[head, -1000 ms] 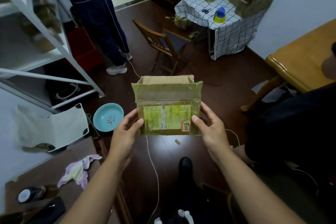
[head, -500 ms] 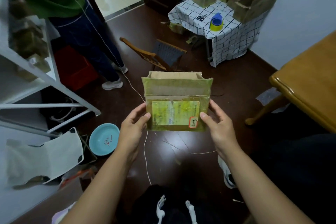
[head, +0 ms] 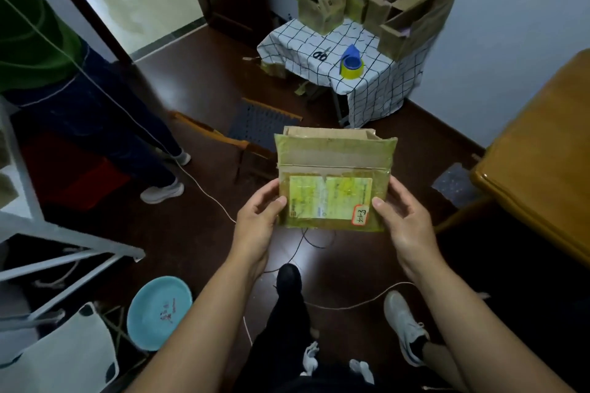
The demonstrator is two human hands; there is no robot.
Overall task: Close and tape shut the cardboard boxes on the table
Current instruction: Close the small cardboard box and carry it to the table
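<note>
Your left hand [head: 260, 217] grips the left edge of the cardboard box [head: 333, 182], thumb on the near face, fingers curled round behind. Your right hand [head: 404, 220] does the same on the right edge, thumb tip just beside the small red-bordered label [head: 360, 215]. You hold the box in the air above the dark floor, between both hands, near face toward you. Yellowish tape covers most of it; a pale shipping label [head: 329, 198] sits on the near face. Top flaps stand partly open.

Ahead, well apart from the box: a small table under a checked cloth [head: 376, 89]. On it, several open cardboard boxes [head: 370, 6] at the back, scissors [head: 320, 55], and a tape roll in a blue dispenser [head: 351, 65] near the front.

Wooden chair [head: 242, 134] between you and that table. Second person [head: 64, 80] standing at left. Teal basin [head: 158, 311] on the floor lower left. Wooden table [head: 542, 163] at right.
</note>
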